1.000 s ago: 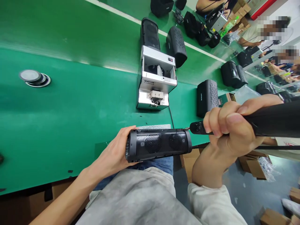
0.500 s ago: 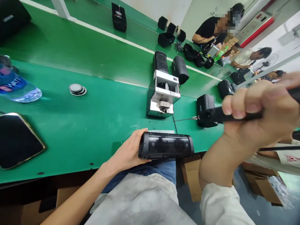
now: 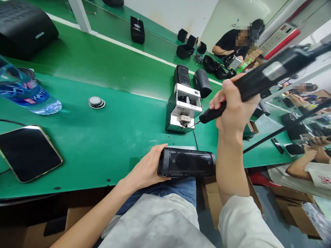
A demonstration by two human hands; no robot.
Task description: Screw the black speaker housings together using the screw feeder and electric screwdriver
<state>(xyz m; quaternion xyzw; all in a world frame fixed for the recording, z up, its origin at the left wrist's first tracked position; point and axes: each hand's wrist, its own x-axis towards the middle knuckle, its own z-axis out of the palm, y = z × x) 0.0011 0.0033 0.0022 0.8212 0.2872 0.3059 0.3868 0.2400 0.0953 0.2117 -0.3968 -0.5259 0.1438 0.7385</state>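
My left hand [image 3: 152,164] grips the left end of a black speaker [image 3: 190,162], which lies lengthwise at the table's front edge. In my right hand [image 3: 234,103] is a black electric screwdriver [image 3: 269,77], its fingers wrapped round the body. The driver's thin bit points left and down, its tip at the front of a silver screw feeder [image 3: 184,106]. Whether a screw sits on the bit is too small to tell. Behind the feeder stand a second black speaker [image 3: 182,74] and a black speaker housing [image 3: 202,83].
The green table [image 3: 124,127] carries a phone [image 3: 31,151], a water bottle [image 3: 31,91] and a small stack of round discs [image 3: 96,102] on the left. A large black speaker housing [image 3: 28,31] stands at the back left. Co-workers sit at the far right. Cardboard boxes [image 3: 214,199] are below the table.
My right hand has swung the screwdriver left, bringing its bit to the front of the screw feeder. My left hand keeps its hold on the speaker. The view has shifted slightly.
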